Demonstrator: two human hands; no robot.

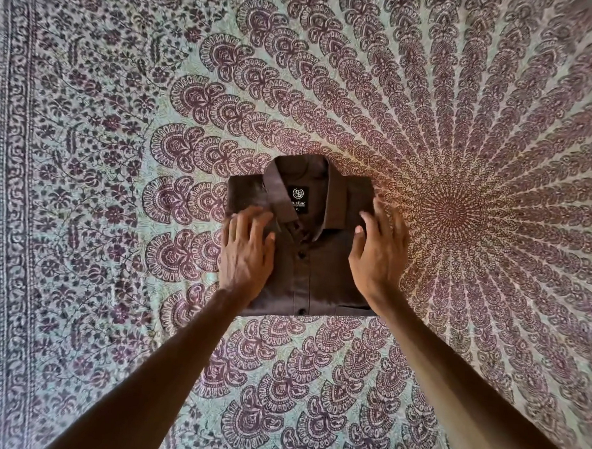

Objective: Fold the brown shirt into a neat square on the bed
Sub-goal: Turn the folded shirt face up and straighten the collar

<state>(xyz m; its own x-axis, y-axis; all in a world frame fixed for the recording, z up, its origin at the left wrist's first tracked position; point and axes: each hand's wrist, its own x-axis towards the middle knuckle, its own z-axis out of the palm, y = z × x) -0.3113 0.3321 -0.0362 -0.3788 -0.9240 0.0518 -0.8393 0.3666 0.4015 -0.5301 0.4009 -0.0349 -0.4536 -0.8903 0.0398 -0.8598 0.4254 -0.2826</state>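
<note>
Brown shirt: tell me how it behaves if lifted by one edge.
The brown shirt is soft cloth folded in layers, so it would probably sag and unfold if lifted by one edge. Pushed across the patterned bedspread, cloth on cloth would likely drag and rumple rather than slide. The collar seems the stiffest part.

left hand (245, 252): palm down, fingers straight and slightly spread, pointing away. right hand (379, 252): fingers straight and close together, palm turned partly inward, thumb apart. both forearms bare, extended forward, converging; hands level, apart.
</note>
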